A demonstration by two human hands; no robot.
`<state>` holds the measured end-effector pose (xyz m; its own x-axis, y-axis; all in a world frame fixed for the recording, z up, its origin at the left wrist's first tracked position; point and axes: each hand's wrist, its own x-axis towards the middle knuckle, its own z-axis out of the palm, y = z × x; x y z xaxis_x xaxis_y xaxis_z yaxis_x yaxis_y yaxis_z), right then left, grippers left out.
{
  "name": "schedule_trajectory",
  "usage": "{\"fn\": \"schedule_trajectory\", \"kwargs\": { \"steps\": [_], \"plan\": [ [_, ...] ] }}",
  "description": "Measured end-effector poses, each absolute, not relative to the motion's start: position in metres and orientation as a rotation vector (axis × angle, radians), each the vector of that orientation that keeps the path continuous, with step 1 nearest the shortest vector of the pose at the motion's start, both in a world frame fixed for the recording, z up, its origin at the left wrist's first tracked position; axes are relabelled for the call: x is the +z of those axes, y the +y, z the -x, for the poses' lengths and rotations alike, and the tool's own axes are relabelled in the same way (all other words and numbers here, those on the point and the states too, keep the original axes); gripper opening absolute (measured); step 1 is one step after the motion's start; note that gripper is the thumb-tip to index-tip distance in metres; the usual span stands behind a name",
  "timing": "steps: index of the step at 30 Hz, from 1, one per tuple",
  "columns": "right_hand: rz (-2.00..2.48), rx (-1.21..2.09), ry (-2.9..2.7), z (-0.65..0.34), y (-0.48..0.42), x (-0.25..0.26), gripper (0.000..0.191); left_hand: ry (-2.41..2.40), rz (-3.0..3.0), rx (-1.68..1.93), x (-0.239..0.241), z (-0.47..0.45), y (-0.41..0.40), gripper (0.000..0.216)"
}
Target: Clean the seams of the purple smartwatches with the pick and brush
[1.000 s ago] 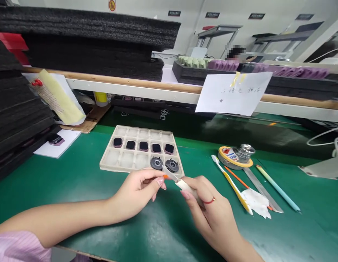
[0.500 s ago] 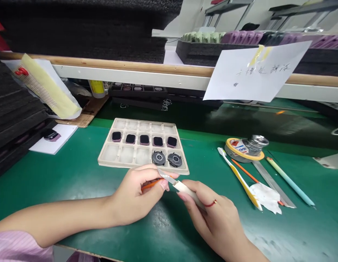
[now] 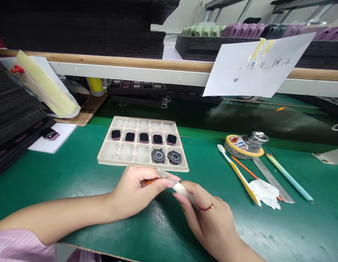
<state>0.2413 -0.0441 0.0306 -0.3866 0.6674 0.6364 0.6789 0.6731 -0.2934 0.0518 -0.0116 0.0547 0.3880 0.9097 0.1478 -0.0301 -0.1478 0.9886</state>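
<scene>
My left hand (image 3: 136, 191) is closed in a pinch on a thin orange stick (image 3: 149, 181), just in front of the beige compartment tray (image 3: 111, 154). My right hand (image 3: 209, 222) grips a small knife with a pale handle (image 3: 182, 189), its blade (image 3: 165, 174) laid against the orange stick at my left fingertips. The tray holds a row of several small dark square parts (image 3: 143, 137) and two round grey parts (image 3: 166, 156) in its front right cells.
On the green mat (image 3: 76, 174) to the right lie a toothbrush (image 3: 237, 173), an orange stick, a metal ruler (image 3: 271, 178), a light blue pen (image 3: 289, 177), crumpled tissue (image 3: 264, 191) and a tape roll (image 3: 244, 145) with a metal cap. Black foam stacks stand left. A paper sign (image 3: 253, 71) hangs from the shelf.
The view tilted downward. My hands stayed together at the front of the tray; the blade slid along the orange stick, whose length now shows under my left fingers.
</scene>
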Motion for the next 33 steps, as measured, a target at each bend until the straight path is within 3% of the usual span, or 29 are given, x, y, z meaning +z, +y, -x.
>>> {"fn": "schedule_trajectory", "kwargs": {
  "steps": [14, 21, 29, 33],
  "plan": [
    [1.105, 0.026, -2.08, -0.2349, -0.0435, 0.0262, 0.012, 0.877, -1.584, 1.067, 0.0508, -0.0533, -0.0069, 0.013],
    [1.077, 0.194, -2.091, -0.2377, -0.0434, 0.0258, 0.009, 0.849, -1.644, 1.021, 0.0513, -0.0521, -0.0067, 0.037],
    [1.064, 0.269, -2.122, -0.2409, -0.0438, 0.0288, 0.011, 0.835, -1.763, 1.053, 0.0503, -0.0499, -0.0093, 0.035],
    [1.074, 0.169, -2.119, -0.2413, -0.0447, 0.0267, 0.012, 0.816, -1.749, 1.054, 0.0493, -0.0502, -0.0085, 0.02]
  ]
}}
